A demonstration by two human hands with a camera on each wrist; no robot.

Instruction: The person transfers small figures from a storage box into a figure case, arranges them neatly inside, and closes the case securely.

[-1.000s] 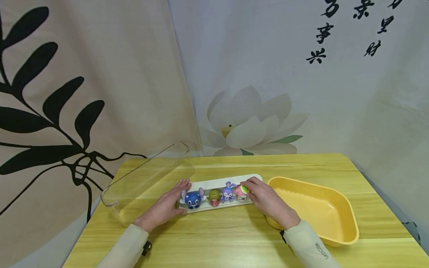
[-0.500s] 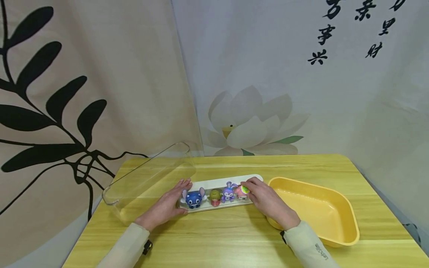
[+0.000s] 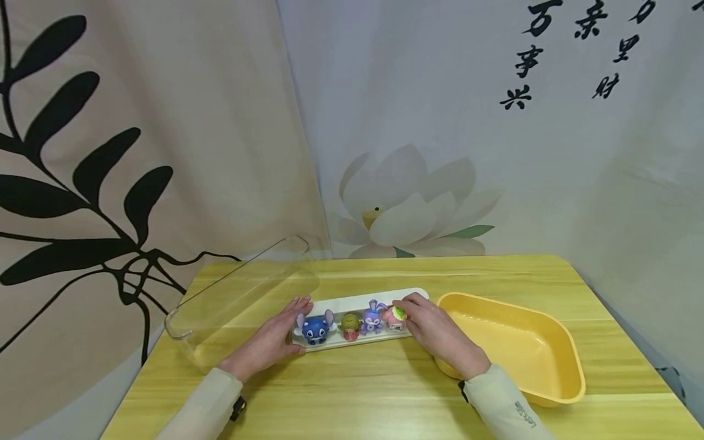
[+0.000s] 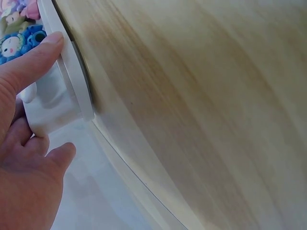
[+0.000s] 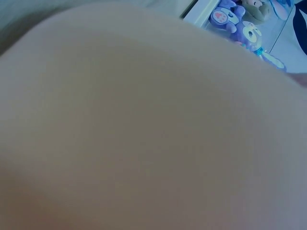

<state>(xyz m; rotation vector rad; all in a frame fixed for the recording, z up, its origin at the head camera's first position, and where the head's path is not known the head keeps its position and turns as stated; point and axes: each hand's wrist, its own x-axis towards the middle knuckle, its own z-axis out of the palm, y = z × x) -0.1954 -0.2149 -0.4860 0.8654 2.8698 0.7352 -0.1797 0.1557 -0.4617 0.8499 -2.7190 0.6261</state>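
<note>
A long white display base (image 3: 356, 304) lies on the table with several small figurines in a row. At its left end is a blue big-eared figurine (image 3: 316, 330); then come a green and red one (image 3: 350, 326) and a purple rabbit figurine (image 3: 372, 317). My left hand (image 3: 269, 336) grips the base's left end, thumb at the near edge and fingers at the far side; in the left wrist view the thumb (image 4: 41, 60) presses on the rim. At the right end my right hand (image 3: 442, 330) pinches a pink figurine (image 3: 393, 318), partly covered by the fingers.
A clear, see-through cover (image 3: 242, 299) rests on the wooden table (image 3: 352, 391) to the left. Beside my right hand stands a yellow tub (image 3: 528, 348). A printed cloth (image 3: 418, 122) hangs behind the table.
</note>
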